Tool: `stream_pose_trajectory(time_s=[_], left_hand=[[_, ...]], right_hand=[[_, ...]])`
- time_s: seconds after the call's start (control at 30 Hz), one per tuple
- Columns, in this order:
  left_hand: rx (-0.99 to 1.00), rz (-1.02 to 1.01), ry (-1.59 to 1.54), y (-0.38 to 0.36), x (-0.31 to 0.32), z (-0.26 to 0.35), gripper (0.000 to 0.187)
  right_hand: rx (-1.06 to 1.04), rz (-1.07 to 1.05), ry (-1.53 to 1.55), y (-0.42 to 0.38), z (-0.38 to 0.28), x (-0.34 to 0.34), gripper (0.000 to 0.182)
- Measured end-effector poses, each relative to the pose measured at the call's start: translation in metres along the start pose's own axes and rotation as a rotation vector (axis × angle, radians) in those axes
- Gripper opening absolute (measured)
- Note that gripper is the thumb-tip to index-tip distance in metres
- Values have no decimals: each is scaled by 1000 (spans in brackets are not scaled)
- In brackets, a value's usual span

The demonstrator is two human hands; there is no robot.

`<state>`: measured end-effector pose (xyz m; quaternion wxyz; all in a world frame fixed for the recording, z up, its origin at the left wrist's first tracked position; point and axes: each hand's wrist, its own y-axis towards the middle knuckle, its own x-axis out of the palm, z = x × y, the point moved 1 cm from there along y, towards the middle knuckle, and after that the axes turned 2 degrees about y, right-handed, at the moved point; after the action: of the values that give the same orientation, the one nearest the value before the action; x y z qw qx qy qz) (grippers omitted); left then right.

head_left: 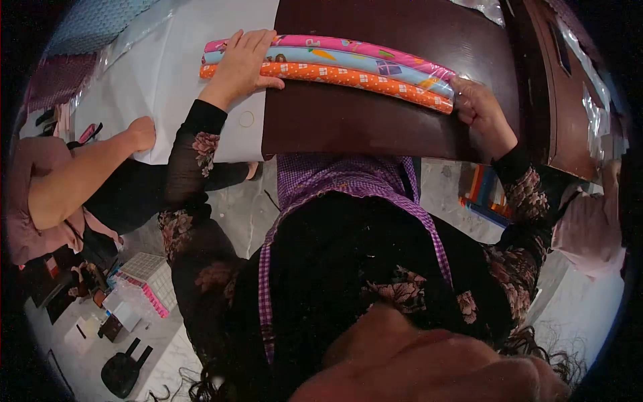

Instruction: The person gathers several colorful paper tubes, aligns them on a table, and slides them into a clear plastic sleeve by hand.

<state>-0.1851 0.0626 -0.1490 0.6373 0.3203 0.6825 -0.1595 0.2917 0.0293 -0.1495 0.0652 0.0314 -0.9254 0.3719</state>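
Your own face (429, 365) is showing nearest the camera, your black floral top (362, 281) spreading beyond it. Three glossy rolls (355, 70) are lying side by side before you: pink farthest, light blue between, patterned orange nearest. Your left hand (241, 67) is resting across them toward their left ends, fingers stretched out, thumb spreading well apart on the near side. Your right hand (481, 107) is touching their right ends with bent fingers; whether these are gripping, I cannot tell. The rolls are reaching from a white sheet (201, 27) across the dark brown tabletop (355, 124). A thin band (247, 119) is lying near your left wrist; farther left, another person's hand (141, 134) is resting at the sheet's edge.
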Motion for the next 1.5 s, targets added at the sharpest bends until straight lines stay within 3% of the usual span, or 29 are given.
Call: stream_pose_trajectory(time_s=[0.1,0.17,0.2,0.23,0.33,0.43,0.57,0.63,0.67,0.73,0.83,0.97,1.0,1.07,1.13,1.17,1.23,1.37,1.5], left_hand=[[-12,-8,-12,0,1,0,105],[-18,-13,-27,0,1,3,105],[-34,-25,-22,0,0,4,105],[-50,-37,-16,0,0,4,105],[-56,-48,-77,0,2,3,105],[-46,-38,-72,-1,1,2,105],[-57,-74,-71,0,2,3,105],[-49,-49,-78,1,0,4,105],[-39,-55,-81,0,1,3,105],[-25,-43,-55,1,4,0,104],[-8,-4,-31,3,7,-3,102],[3,-7,-23,3,8,-3,103],[-7,-25,-13,3,8,-3,103],[-15,-42,-1,3,6,-2,103],[-7,-29,-17,3,3,0,102],[-8,-28,-17,3,2,1,102],[-5,-11,-30,3,-1,3,101],[-19,-24,-41,3,-4,6,100],[-35,-27,-32,6,-6,7,100]], right_hand=[[27,-44,145,-16,-1,7,14],[4,-87,225,-22,4,5,22],[-5,-67,247,-20,10,1,14],[-15,-49,269,-21,12,1,24],[-142,13,249,-30,6,3,32],[-134,41,292,-31,6,-4,38],[-79,-37,287,-33,11,-15,36],[-123,-72,175,-32,13,-21,46],[-120,-66,185,-35,14,-23,46],[-142,-94,-204,-42,7,-27,42],[-293,-61,-439,-40,8,-16,35],[-213,-27,-693,-33,7,-22,33],[-318,4,-697,-29,10,-23,36],[-425,36,-698,-33,6,-22,39],[-146,-110,-313,-41,-3,-22,48],[-146,-110,-314,-39,-1,-22,48],[-75,-147,-9,-36,7,-20,47],[-103,-115,43,-30,9,-18,44],[-139,-21,-146,-25,5,-12,44]])
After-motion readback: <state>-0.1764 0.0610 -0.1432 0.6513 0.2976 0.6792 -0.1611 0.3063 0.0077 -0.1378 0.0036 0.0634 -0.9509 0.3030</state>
